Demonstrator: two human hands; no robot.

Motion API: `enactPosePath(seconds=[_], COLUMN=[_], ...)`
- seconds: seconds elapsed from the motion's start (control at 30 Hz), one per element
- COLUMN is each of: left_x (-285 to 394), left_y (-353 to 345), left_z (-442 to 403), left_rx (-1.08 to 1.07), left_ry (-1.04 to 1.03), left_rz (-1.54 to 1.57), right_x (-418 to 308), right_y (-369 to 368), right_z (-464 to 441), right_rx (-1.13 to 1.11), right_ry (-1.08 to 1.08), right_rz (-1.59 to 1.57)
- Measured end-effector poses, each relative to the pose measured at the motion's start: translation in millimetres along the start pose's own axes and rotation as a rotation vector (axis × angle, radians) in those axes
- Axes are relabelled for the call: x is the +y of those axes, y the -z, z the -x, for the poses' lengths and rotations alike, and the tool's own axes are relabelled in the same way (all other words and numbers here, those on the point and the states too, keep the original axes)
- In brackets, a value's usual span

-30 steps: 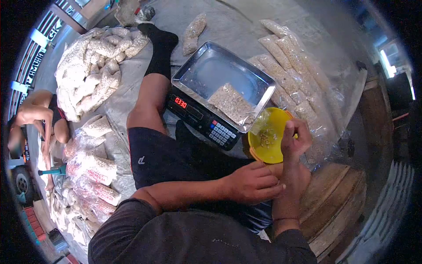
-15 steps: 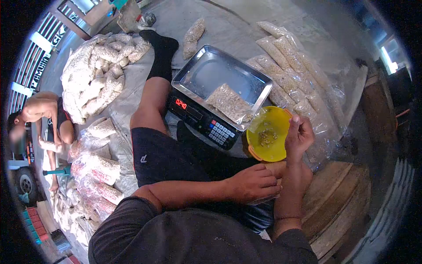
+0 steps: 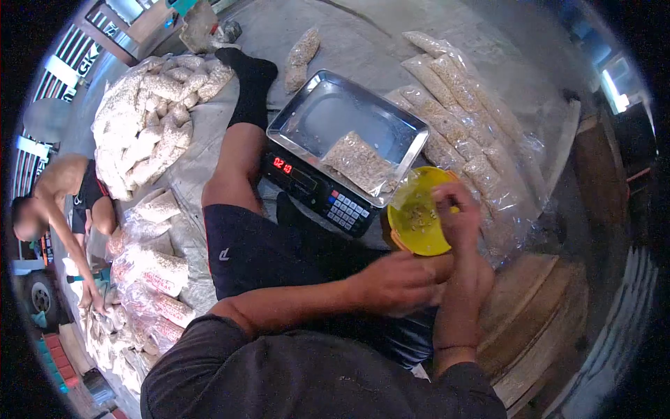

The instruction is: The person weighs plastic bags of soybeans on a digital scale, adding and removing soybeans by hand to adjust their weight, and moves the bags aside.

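Observation:
My left hand [image 3: 396, 283] is closed above my lap, its fingers curled and slightly blurred; what they hold is hidden. Over the right side of a yellow bowl [image 3: 422, 241] is my right hand [image 3: 458, 213], fingers bent together and smeared, with nothing identifiable between them. Small pale pieces [image 3: 421, 218] lie in the bowl. Left of it stands a digital scale [image 3: 296, 183] whose red display seems to read 0.210. On its metal tray [image 3: 331, 115] rests a clear bag of pale pieces [image 3: 359, 164], near the corner beside the bowl.
Filled clear bags [image 3: 453, 105] lie in rows at right, with a single bag [image 3: 302, 59] beyond the scale. A large pile of bags [image 3: 143, 119] and printed bags [image 3: 164, 272] are left. Another person [image 3: 66, 185] bends down at far left. Curved wood [image 3: 520, 314] is near my right arm.
My right hand has moved slightly left over the bowl. The scale's display has dropped from 0.330 through 0.240 to about 0.210. The other person's arm has reached down toward the bags.

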State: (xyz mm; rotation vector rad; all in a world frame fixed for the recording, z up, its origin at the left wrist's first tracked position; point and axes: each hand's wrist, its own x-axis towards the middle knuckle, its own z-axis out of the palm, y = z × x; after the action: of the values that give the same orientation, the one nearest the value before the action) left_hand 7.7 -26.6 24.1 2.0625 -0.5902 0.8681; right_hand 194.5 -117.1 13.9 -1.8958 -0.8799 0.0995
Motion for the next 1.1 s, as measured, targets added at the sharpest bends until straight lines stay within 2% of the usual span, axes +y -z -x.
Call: enactPosePath(seconds=[0.07, 0.1, 0.13, 0.23, 0.3, 0.33, 0.4, 0.43, 0.53, 0.57, 0.63, 0.7, 0.73, 0.8, 0.83, 0.87, 0.93, 1.0, 1.07, 1.1], left_x=[-23, -30, -35, -47, -42, -40, -42, -44, -55, -63, -88, -98, -101, -101, -99, -95, -78, -18, -10, 4], left_y=[22, 34, 44, 52, 50, 48, 52, 49, 48, 47, 38, 43, 47, 61, 69, 77, 118, 192, 233, 251], left_z=[12, 10, 7, 18, 23, 23, 17, 9, -12, -10, 0, 8, 9, 9, 9, 7, 10, -1, 29, 48], left_rx=[-0.026, 0.030, 0.083, 0.100, -0.032, -0.097, -0.067, -0.048, -0.081, -0.115, -0.174, -0.142, -0.120, -0.036, 0.010, 0.207, 0.613, 0.533, 0.700, 0.726], left_ry=[0.212, 0.379, 0.547, 0.478, 0.431, 0.400, 0.417, 0.419, 0.541, 0.504, 0.450, 0.464, 0.466, 0.547, 0.587, 0.584, 0.554, 0.778, 0.651, 0.586], left_rz=[-0.056, -0.180, -0.308, -0.281, -0.213, -0.170, -0.353, -0.429, -0.699, -0.707, -0.761, -0.628, -0.560, -0.529, -0.517, -0.429, -0.318, -0.555, -0.412, -0.532], right_x=[-11, -14, -13, -4, 8, 13, 26, 14, 96, 134, 178, 182, 176, 211, 231, 242, 254, 315, 380, 397], right_y=[-3, -5, -6, -11, -7, -8, 8, 26, 69, 79, 76, 62, 61, 61, 75, 76, 117, 139, 156, 150], right_z=[2, 3, 3, -1, -7, -10, -19, -26, -30, -34, -35, -44, -48, -45, -39, -28, -29, -33, -45, -43], right_rx=[-0.195, -0.295, -0.293, -0.255, -0.165, -0.089, 0.104, 0.121, 0.185, 0.117, 0.172, 0.159, 0.132, 0.298, 0.438, 0.579, 0.260, 0.064, -0.019, 0.112], right_ry=[-0.020, -0.030, -0.049, -0.074, -0.069, -0.145, -0.310, -0.379, -0.535, -0.602, -0.656, -0.712, -0.743, -0.421, -0.413, -0.401, -0.897, -0.874, -0.766, -0.704], right_rz=[0.060, 0.083, 0.079, 0.083, 0.138, 0.140, 0.183, 0.356, 0.697, 0.729, 0.610, 0.571, 0.603, 0.894, 1.062, 1.216, 0.989, 0.802, 0.650, 0.754])
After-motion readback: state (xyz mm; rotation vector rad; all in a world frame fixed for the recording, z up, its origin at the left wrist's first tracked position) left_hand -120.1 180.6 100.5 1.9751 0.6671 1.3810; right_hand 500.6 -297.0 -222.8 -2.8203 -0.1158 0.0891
